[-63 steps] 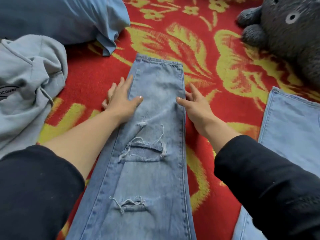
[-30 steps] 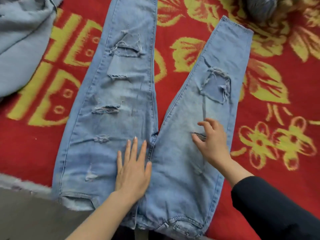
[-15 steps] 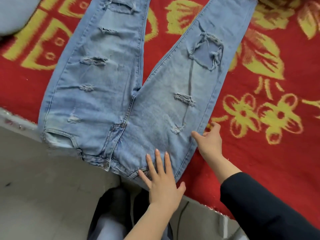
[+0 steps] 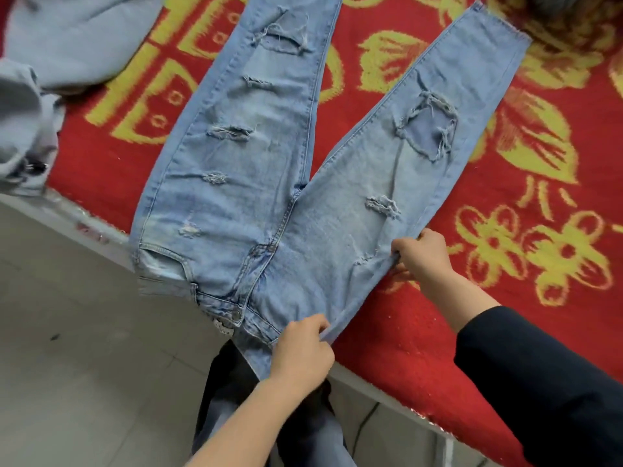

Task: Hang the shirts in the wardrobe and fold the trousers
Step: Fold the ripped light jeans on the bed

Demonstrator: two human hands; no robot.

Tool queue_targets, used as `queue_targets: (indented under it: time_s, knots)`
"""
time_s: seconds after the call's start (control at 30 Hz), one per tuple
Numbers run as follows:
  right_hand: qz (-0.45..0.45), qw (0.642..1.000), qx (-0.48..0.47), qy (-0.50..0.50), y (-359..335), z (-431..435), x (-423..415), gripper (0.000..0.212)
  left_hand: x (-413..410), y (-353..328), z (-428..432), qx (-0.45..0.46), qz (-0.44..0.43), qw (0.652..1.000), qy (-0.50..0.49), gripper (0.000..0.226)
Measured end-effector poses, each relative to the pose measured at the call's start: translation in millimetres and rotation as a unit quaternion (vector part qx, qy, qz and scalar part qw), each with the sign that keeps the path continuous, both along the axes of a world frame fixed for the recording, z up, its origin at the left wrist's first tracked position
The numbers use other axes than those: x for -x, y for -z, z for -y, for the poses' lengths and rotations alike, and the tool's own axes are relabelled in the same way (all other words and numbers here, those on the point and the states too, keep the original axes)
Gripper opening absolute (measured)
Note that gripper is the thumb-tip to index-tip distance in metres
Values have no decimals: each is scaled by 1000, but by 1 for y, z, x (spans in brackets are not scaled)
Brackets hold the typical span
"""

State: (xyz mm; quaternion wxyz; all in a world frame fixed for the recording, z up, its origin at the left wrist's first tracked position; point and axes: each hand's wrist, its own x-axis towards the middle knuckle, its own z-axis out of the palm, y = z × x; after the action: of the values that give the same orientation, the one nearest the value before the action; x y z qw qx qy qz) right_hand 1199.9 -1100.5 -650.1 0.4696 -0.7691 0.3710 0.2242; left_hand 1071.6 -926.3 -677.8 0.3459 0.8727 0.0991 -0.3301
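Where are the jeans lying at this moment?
In the head view the jeans lie flat on the red blanket, centre frame, waistband over its near edge. The left hand and right hand grip their right edge.

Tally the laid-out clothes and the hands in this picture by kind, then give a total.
Jeans: 1
Grey top: 1
Hands: 2 (left hand, right hand)
Total: 4
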Motion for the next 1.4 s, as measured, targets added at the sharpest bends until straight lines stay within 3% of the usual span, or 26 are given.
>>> queue_targets:
  time_s: [0.03, 0.2, 0.3, 0.43, 0.6, 0.67, 0.77, 0.8, 0.9, 1.07, 1.17, 1.23, 1.3, 1.4]
  knots:
    - [-6, 1000, 3, -3, -3, -4, -6, 13, -6, -3, -18, 33, 5, 999, -24, 2]
    - [47, 999, -25, -8, -20, -53, -49, 13, -55, -18, -95, 139, -51, 984, -99, 13]
    - [114, 992, -41, -23, -30, -102, -81, 9, -86, -30, -130, 143, -90, 976, -141, 18]
    - [140, 985, -28, -92, -30, -175, -121, 12, -110, -32, -187, 147, -104, 960, -216, 21]
    - [141, 969, -81, -186, -8, -265, -145, 18, -117, -13, -262, 78, -63, 937, -335, 34]
    - [120, 959, -86, -243, 11, -286, -148, 29, -118, 4, -284, 28, -40, 929, -367, 26]
    - [37, 950, -45, -308, 46, -291, -154, 81, -128, 19, -295, -49, -79, 964, -251, 8]
    - [15, 952, -49, -302, 53, -288, -155, 87, -135, 21, -293, -62, -85, 969, -225, 3]
    - [20, 972, -42, -231, 64, -270, -164, 73, -161, 24, -280, -106, -12, 975, -197, 17]
    - [89, 994, -22, 67, 61, -205, -197, 27, -231, 27, -239, -171, 84, 979, -71, 51]
    - [91, 975, 40, 199, 71, -155, -221, 24, -278, 37, -212, -178, 181, 967, 13, 62]
    - [81, 956, 65, 275, 78, -124, -230, 40, -309, 49, -196, -178, 221, 956, 80, 68]
    - [91, 928, 49, 359, 74, -101, -239, 46, -337, 55, -181, -180, 195, 953, 143, 71]
    - [132, 881, -5, 454, 71, -71, -263, 32, -363, 63, -165, -211, 124, 953, 177, 68]
